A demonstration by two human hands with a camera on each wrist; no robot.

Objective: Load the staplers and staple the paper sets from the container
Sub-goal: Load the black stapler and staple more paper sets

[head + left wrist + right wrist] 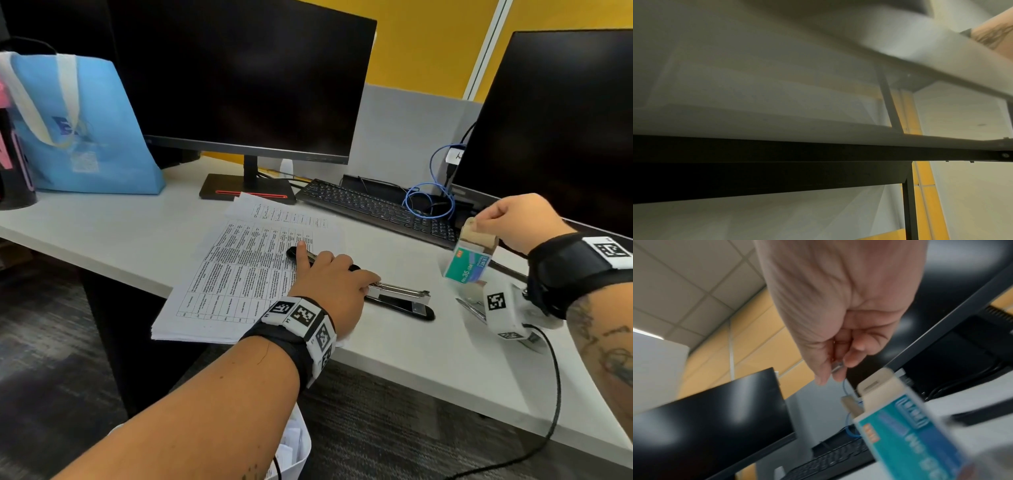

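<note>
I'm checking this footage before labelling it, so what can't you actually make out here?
- Stapler channel, head view: the left hand covers its middle, so staples inside cannot be seen.
- What the right hand pinches, right wrist view: small and blurred.
- Staple box contents: hidden by its walls.
- Left wrist view: shows only the desk underside.

Stapler [397,297] on desk [102,233], just right of paper stack [233,274]; keyboard [373,209] behind; 2 monitors [239,78] at back.
</note>
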